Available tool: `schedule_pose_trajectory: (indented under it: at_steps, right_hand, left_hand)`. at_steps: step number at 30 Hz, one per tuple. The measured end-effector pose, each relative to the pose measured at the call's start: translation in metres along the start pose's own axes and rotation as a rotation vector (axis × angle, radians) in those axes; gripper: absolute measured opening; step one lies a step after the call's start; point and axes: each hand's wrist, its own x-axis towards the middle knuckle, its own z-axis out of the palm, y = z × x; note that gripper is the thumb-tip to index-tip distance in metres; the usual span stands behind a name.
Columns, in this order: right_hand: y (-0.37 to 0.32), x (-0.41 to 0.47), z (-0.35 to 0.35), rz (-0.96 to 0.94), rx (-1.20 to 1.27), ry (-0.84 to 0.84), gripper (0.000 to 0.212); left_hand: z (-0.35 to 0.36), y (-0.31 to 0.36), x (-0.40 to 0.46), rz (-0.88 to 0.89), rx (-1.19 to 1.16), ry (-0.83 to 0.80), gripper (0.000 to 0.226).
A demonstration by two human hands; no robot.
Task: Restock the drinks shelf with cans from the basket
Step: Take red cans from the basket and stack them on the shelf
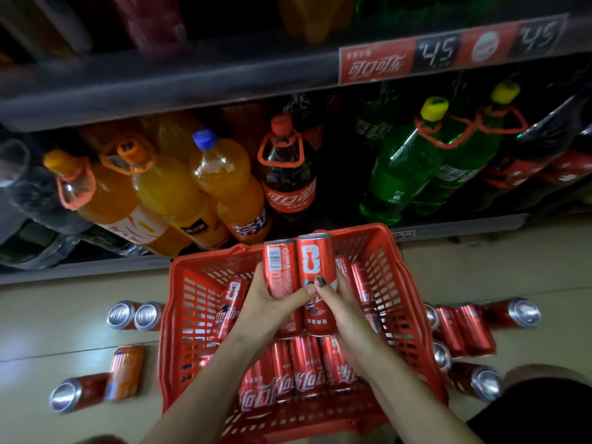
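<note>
Red cans, one gripped in my left hand [272, 302], one in my right hand [336, 302]; pressed together above the basket [179, 315], either could slip.

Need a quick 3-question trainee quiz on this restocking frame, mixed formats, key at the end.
1. True or false: the left hand and right hand each grip a red can above the basket.
2. Multiple choice: the cap on the cola bottle on the bottom shelf is A) blue B) red C) yellow.
3. Fill in: the single orange can lies on the floor to the ____ of the basket.

Key: 1 true: the left can and the right can are side by side, lifted clear of the cans in the basket. 2 B. 3 left.
</note>
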Motion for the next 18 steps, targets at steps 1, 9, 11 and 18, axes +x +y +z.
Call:
schedule_pose_trajectory:
  at_steps: [1, 9, 11, 18]
  right_hand:
    - [-0.02, -0.012, 0.006, -0.02, -0.016, -0.007, 0.049]
    - [-0.258, -0.153, 0.086, -0.194, -0.003, -0.025, 0.051]
    - [-0.332, -0.193, 0.109, -0.249, 0.011, -0.031, 0.051]
    - [-0.585, -0.327, 0.174, -0.413, 0.032, -0.025, 0.056]
  left_hand:
    - [0.001, 0.019, -0.013, 0.025, 0.002, 0.008, 0.066]
    - [0.015, 0.27, -0.162, 0.205, 0.097, -0.022, 0.072]
    - [0.021, 0.345, -0.202, 0.267, 0.133, -0.026, 0.072]
    - [0.055, 0.608, -0.333, 0.503, 0.21, -0.086, 0.079]
